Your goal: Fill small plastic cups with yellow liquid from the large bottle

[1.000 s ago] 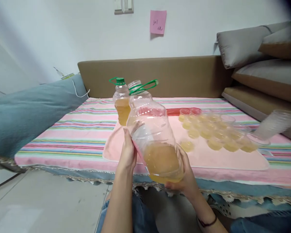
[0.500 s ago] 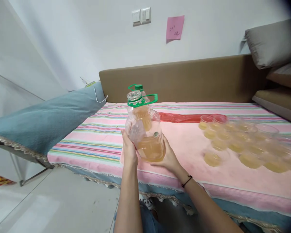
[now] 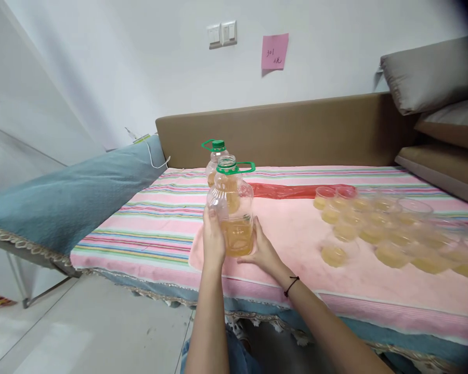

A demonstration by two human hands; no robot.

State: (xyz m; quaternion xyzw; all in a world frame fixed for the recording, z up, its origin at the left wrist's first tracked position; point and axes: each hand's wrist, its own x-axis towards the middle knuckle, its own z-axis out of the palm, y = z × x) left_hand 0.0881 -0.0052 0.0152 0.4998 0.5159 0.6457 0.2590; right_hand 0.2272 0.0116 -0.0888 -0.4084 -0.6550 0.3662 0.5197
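A clear plastic jug (image 3: 236, 228), part full of yellowish liquid, stands nearly upright between my two hands. Its neck has a green ring handle (image 3: 246, 167), and no cap sits on its mouth. My left hand (image 3: 213, 236) grips the jug's left side. On the lower right, my right hand (image 3: 260, 246) holds it near the base, with fingers partly behind the jug. Just behind stands a second jug (image 3: 213, 166) with a green cap (image 3: 218, 144), partly hidden. Whether the held jug's base touches the cloth I cannot tell.
Several clear cups (image 3: 347, 228) of yellow liquid stand in rows at the right on a pink towel (image 3: 288, 239). A red plastic bag (image 3: 288, 191) lies behind. Cushions (image 3: 432, 78) are stacked far right; a blue-covered armrest (image 3: 81, 182) is at the left.
The held jug has gone from tilted to nearly upright, and its liquid now lies more level. Both hands have stayed on it. The view has shifted slightly.
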